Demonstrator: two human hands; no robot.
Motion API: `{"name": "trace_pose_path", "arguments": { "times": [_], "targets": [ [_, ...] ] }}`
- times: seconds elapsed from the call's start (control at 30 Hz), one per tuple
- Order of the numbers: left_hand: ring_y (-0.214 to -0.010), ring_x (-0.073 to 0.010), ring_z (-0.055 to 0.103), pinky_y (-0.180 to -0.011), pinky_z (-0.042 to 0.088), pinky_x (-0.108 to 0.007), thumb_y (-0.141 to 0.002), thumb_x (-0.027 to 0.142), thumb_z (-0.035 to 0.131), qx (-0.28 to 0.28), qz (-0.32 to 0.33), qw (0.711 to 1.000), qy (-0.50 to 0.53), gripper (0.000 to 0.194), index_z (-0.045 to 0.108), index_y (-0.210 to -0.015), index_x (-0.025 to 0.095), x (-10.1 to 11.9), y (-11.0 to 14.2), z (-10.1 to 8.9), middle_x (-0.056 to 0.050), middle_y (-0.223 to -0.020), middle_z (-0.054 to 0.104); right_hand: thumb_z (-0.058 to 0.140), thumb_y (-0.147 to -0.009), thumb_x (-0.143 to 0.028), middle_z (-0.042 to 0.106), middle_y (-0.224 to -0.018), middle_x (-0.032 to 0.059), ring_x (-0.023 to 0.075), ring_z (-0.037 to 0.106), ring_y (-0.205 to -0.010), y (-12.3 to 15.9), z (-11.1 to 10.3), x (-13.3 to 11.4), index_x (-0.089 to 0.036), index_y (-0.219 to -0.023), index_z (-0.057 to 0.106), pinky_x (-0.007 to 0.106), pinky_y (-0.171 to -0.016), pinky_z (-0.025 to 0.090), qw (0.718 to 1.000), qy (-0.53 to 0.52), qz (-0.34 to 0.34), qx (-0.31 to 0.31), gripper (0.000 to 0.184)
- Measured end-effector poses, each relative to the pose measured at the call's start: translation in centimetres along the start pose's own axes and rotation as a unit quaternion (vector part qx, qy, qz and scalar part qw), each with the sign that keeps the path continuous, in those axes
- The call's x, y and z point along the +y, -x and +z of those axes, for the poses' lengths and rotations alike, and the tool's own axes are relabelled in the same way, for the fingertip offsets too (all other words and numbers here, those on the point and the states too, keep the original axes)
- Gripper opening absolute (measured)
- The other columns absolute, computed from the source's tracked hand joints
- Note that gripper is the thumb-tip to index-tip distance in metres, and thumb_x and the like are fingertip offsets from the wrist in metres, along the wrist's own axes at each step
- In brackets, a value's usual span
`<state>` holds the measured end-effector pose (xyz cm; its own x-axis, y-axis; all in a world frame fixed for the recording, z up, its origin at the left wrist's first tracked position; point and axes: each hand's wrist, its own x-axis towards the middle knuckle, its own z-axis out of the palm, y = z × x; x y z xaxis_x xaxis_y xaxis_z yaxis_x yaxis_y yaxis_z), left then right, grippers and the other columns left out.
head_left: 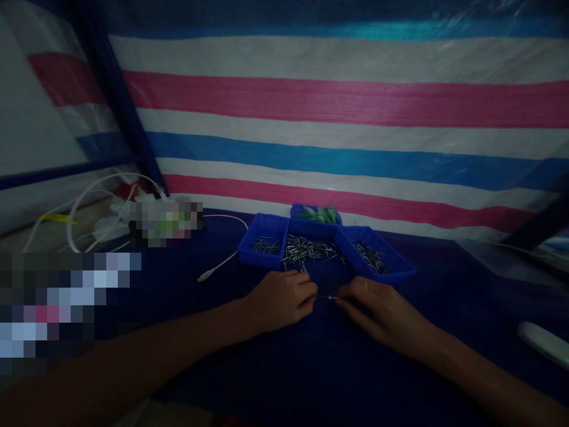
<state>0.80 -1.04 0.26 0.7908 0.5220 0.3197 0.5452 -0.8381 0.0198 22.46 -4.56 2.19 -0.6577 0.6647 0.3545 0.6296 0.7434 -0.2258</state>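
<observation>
A thin metal rivet (329, 298), with a small flange along its shank, spans the gap between my two hands just above the blue tabletop. The fingers of my left hand (284, 299) are closed at its thin left end. From the other side, my right hand (384, 308) pinches the right end between thumb and fingers; a yellowish band shows on one finger. Beyond the hands lies a loose pile of similar metal rivets (309, 248). More of them are in the left blue tray (262, 257) and the right blue tray (395, 275).
Behind the pile, a third blue tray (315, 225) holds green plastic-wrapped items (319, 214). A white cable (226, 260) lies left of the trays. Further left are tangled cords and a blurred patch. At the right edge sits a white object (544, 344). Striped sheeting (338, 101) hangs behind.
</observation>
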Motion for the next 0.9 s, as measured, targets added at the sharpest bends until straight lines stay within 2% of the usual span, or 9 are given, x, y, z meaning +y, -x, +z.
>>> {"name": "trace_pose_path", "arguments": {
  "times": [0.13, 0.27, 0.37, 0.43, 0.57, 0.63, 0.7, 0.8, 0.9],
  "targets": [
    [-0.077, -0.0144, 0.055, -0.06, 0.045, -0.023, -0.086, 0.023, 0.044, -0.01, -0.033, 0.999, -0.042, 0.012, 0.054, -0.092, 0.018, -0.2, 0.1, -0.3, -0.002, -0.09, 0.054, 0.04, -0.089, -0.022, 0.059, -0.075, 0.0043, 0.0143, 0.057, -0.069, 0.0, -0.6, 0.9, -0.017, -0.09, 0.054, 0.026, -0.063, 0.046, 0.996, 0.074, 0.009, 0.052, 0.015],
    [-0.082, -0.0174, 0.056, -0.06, 0.048, -0.026, -0.086, 0.022, 0.045, -0.02, -0.059, 0.996, -0.072, 0.018, 0.053, -0.101, 0.017, -0.6, 0.1, -0.1, -0.005, -0.098, 0.053, 0.038, -0.088, -0.028, 0.059, -0.07, 0.0068, 0.0194, 0.057, -0.065, -0.1, -2.2, 2.7, -0.016, -0.081, 0.056, 0.031, -0.058, 0.045, 0.953, 0.254, 0.084, 0.139, 0.023],
    [-0.082, -0.0189, 0.056, -0.058, 0.049, -0.028, -0.086, 0.023, 0.043, -0.025, -0.073, 0.993, -0.087, 0.02, 0.053, -0.103, 0.018, -0.7, 0.2, 0.0, -0.006, -0.098, 0.054, 0.037, -0.087, -0.03, 0.061, -0.07, 0.0082, 0.0236, 0.058, -0.067, -0.1, -3.1, 4.0, -0.017, -0.081, 0.057, 0.031, -0.052, 0.043, 0.91, 0.355, 0.168, 0.135, 0.024],
    [-0.082, -0.0191, 0.056, -0.057, 0.049, -0.028, -0.087, 0.023, 0.043, -0.027, -0.072, 0.993, -0.09, 0.021, 0.053, -0.104, 0.018, -0.7, 0.2, 0.1, -0.005, -0.097, 0.054, 0.037, -0.087, -0.03, 0.062, -0.075, 0.0096, 0.0252, 0.059, -0.069, -0.1, -3.2, 4.4, -0.015, -0.086, 0.057, 0.033, -0.052, 0.043, 0.902, 0.373, 0.182, 0.121, 0.025],
    [-0.082, -0.0196, 0.056, -0.057, 0.048, -0.028, -0.087, 0.023, 0.041, -0.032, -0.077, 0.992, -0.091, 0.022, 0.054, -0.104, 0.018, -0.6, 0.1, 0.0, -0.005, -0.093, 0.056, 0.038, -0.088, -0.026, 0.061, -0.08, 0.0112, 0.0246, 0.057, -0.075, -0.1, -2.4, 3.9, -0.012, -0.098, 0.056, 0.038, -0.066, 0.046, 0.936, 0.314, 0.094, 0.13, 0.025],
    [-0.081, -0.0199, 0.056, -0.057, 0.048, -0.028, -0.087, 0.024, 0.041, -0.037, -0.08, 0.992, -0.091, 0.022, 0.054, -0.103, 0.018, -0.6, 0.0, 0.0, -0.005, -0.09, 0.057, 0.039, -0.089, -0.023, 0.06, -0.083, 0.0094, 0.0206, 0.056, -0.077, -0.1, -1.7, 2.8, -0.014, -0.1, 0.054, 0.034, -0.07, 0.047, 0.97, 0.212, 0.027, 0.111, 0.021],
    [-0.081, -0.02, 0.055, -0.058, 0.048, -0.028, -0.087, 0.024, 0.042, -0.04, -0.083, 0.992, -0.088, 0.02, 0.055, -0.101, 0.018, -0.6, 0.0, 0.0, -0.004, -0.088, 0.057, 0.04, -0.089, -0.019, 0.059, -0.086, 0.0081, 0.0172, 0.056, -0.078, -0.2, -0.9, 1.6, -0.015, -0.103, 0.052, 0.029, -0.068, 0.047, 0.99, 0.119, -0.021, 0.073, 0.019],
    [-0.082, -0.0194, 0.054, -0.06, 0.047, -0.028, -0.087, 0.023, 0.042, -0.043, -0.081, 0.993, -0.079, 0.017, 0.055, -0.097, 0.017, -0.6, -0.1, 0.0, -0.004, -0.088, 0.057, 0.04, -0.088, -0.017, 0.059, -0.085, 0.0072, 0.0164, 0.055, -0.077, -0.3, 0.1, 0.2, -0.016, -0.103, 0.053, 0.03, -0.068, 0.047, 0.996, 0.055, -0.073, -0.013, 0.02],
    [-0.083, -0.019, 0.053, -0.067, 0.047, -0.029, -0.087, 0.018, 0.042, -0.042, -0.067, 0.994, -0.074, 0.016, 0.055, -0.097, 0.015, -0.7, -0.1, 0.1, -0.005, -0.086, 0.057, 0.038, -0.089, -0.016, 0.058, -0.085, 0.0073, 0.0167, 0.054, -0.077, -0.4, 0.4, -0.1, -0.015, -0.102, 0.055, 0.03, -0.069, 0.047, 0.995, 0.035, -0.061, -0.067, 0.021]
  ]
}}
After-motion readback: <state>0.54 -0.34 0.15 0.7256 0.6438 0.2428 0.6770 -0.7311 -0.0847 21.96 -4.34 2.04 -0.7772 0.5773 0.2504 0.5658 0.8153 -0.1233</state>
